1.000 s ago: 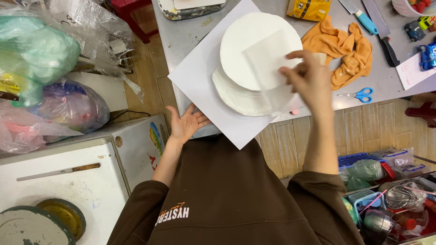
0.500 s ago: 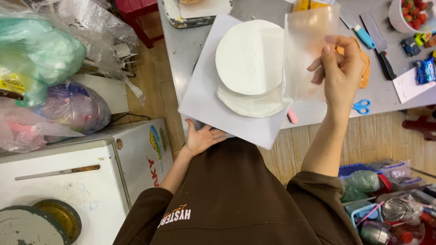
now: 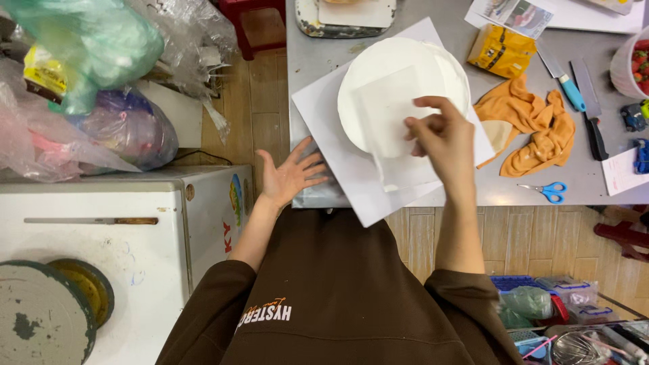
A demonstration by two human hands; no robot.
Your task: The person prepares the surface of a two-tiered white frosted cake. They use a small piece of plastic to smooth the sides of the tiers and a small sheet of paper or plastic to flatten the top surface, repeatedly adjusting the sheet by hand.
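**Clear sheet held over the white cake**

At the near edge of the grey table [image 3: 318,61], a person leans over a round white cake [image 3: 378,81]. It sits on a big white board [image 3: 324,128], and one corner of that board sticks out past the table edge.

The right hand [image 3: 443,138] pinches a thin, see-through sheet [image 3: 392,128] between thumb and fingers. The sheet hangs over the near side of the cake and down onto the board. I cannot tell if it touches the icing.

The left hand [image 3: 291,177] is spread flat, fingers wide, and holds nothing. Its fingertips lie at the near left corner of the board, as if to keep it from sliding.

Off to the right lie an orange cloth [image 3: 534,132], blue scissors [image 3: 549,191] by the near edge, and two knives [image 3: 585,101] farther back.

It looks like the step in hand is laying or wiping the sheet against the cake. The next move likely needs a soft, slow touch, so the icing stays smooth. The board should stay still too, since one corner has nothing under it.
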